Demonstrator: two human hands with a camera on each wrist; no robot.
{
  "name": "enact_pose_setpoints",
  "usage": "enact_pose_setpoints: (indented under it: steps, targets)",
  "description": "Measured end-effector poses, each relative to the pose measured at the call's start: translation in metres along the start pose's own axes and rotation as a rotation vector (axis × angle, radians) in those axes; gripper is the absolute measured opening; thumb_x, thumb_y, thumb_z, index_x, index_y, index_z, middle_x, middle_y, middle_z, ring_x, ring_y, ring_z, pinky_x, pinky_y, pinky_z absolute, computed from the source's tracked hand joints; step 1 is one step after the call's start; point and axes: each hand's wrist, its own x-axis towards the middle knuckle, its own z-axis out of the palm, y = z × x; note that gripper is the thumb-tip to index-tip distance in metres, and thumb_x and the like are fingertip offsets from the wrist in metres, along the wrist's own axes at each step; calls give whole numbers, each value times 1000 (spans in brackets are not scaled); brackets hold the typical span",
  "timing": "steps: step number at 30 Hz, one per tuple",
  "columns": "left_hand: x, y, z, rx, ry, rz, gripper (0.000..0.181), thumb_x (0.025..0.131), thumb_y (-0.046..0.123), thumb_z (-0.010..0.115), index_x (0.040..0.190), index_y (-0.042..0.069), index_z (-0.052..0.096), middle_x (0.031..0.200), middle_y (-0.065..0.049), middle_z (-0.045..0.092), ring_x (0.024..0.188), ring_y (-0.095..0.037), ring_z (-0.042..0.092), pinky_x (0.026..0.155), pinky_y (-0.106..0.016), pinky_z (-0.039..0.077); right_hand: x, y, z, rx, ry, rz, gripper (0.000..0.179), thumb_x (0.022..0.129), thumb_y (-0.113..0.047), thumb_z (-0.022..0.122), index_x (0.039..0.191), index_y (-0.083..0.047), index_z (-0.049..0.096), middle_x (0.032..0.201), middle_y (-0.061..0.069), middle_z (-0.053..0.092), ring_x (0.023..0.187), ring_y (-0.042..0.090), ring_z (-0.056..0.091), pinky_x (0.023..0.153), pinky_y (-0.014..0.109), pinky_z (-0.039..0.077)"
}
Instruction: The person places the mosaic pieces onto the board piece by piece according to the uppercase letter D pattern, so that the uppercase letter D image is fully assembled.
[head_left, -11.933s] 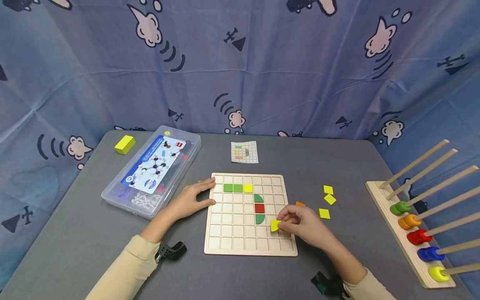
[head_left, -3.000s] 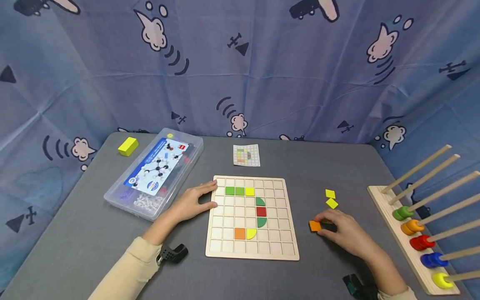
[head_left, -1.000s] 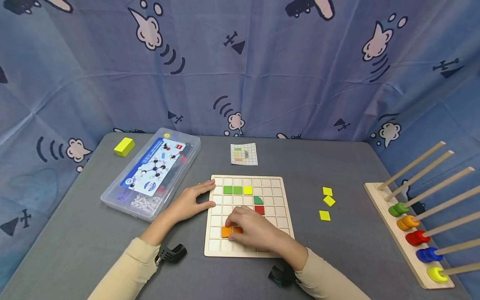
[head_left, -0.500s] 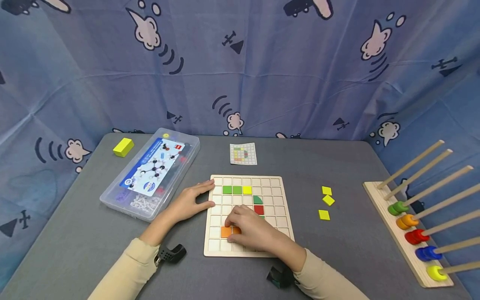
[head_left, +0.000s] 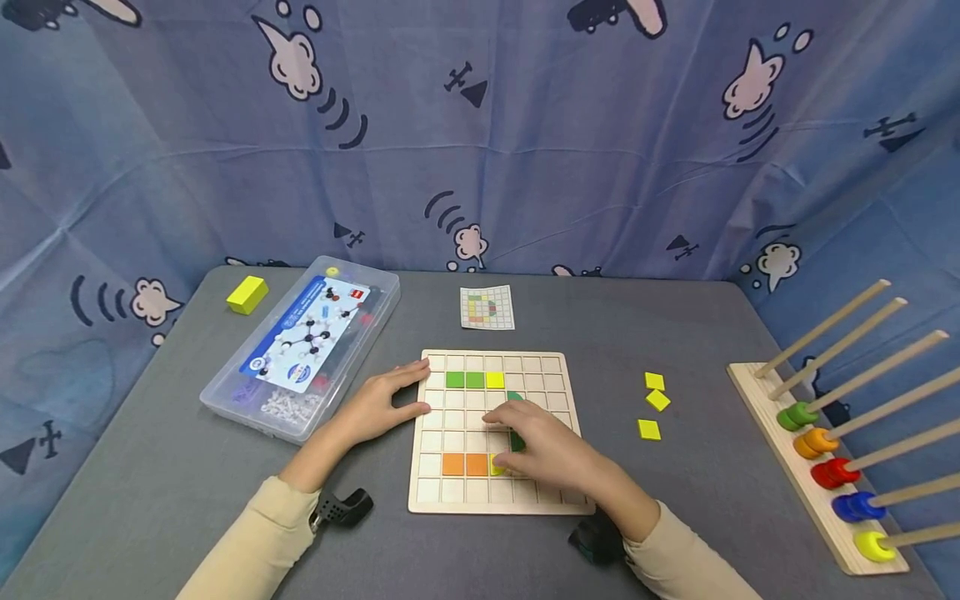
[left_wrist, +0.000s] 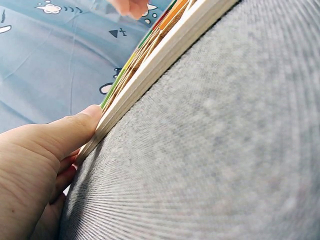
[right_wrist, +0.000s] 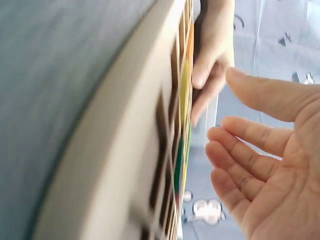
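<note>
A pale wooden grid board [head_left: 431, 487] lies on the grey table. Two orange square tiles [head_left: 453, 464] sit side by side in a lower row, with a yellow piece [head_left: 495, 465] to their right, partly behind my right thumb. My right hand [head_left: 546, 442] hovers over the board with its fingers spread and nothing between them; the right wrist view shows the same bare palm. It covers part of the green pieces [head_left: 517, 440] in that column and hides the red square. My left hand [head_left: 381, 406] touches the board's left edge with thumb and fingertips.
Further up the board are green squares [head_left: 455, 380] and a yellow square [head_left: 495, 380]. Three loose yellow tiles [head_left: 648, 429] lie right of it. A printed pattern card [head_left: 487, 307], plastic case [head_left: 300, 333], yellow block [head_left: 247, 295] and wooden peg rack [head_left: 825, 475] stand around.
Since 3.0 s ago, my right hand has brought a second orange tile from the table onto the board. In the last half second it has released it and moved right. My left hand stays put.
</note>
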Motion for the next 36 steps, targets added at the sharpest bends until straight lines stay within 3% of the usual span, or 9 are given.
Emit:
enact_pose_setpoints:
  steps: [10, 22, 27, 32, 36]
  targets:
    - [0, 0, -1, -7, -7, -4, 59, 86, 33, 70, 136, 7, 53, 146, -5, 45, 135, -33, 40, 113, -47, 32, -43, 48, -31, -2, 140, 111, 49, 78, -16, 78, 123, -5, 61, 120, 7, 62, 110, 26, 60, 89, 46, 52]
    - [0, 2, -1, -17, -12, -20, 59, 86, 32, 70, 136, 7, 53, 146, -6, 45, 135, -35, 40, 113, -48, 32, -94, 98, -62, -2, 207, 277, 50, 81, -23, 75, 125, -4, 59, 124, 16, 60, 110, 38, 58, 88, 56, 49]
    - [0, 1, -1, -18, -13, -20, 59, 86, 32, 70, 136, 7, 53, 146, -6, 45, 135, -34, 40, 113, -47, 31, -106, 118, -65, 5, 192, 318, 49, 83, -25, 74, 125, -5, 60, 123, 14, 61, 106, 33, 61, 87, 46, 51]
    - [0, 2, -2, -13, -5, -12, 59, 86, 32, 70, 136, 6, 53, 146, -6, 45, 134, -34, 40, 113, -47, 32, -110, 129, -65, 6, 129, 360, 48, 82, -26, 74, 123, -3, 62, 119, 15, 62, 105, 32, 60, 86, 46, 51]
    - [0, 2, -2, -15, -3, -7, 59, 85, 32, 71, 135, 6, 53, 145, -6, 46, 134, -34, 41, 113, -48, 32, -112, 136, -61, -16, 118, 373, 42, 81, -17, 74, 120, -4, 64, 114, 13, 62, 102, 30, 60, 82, 42, 53]
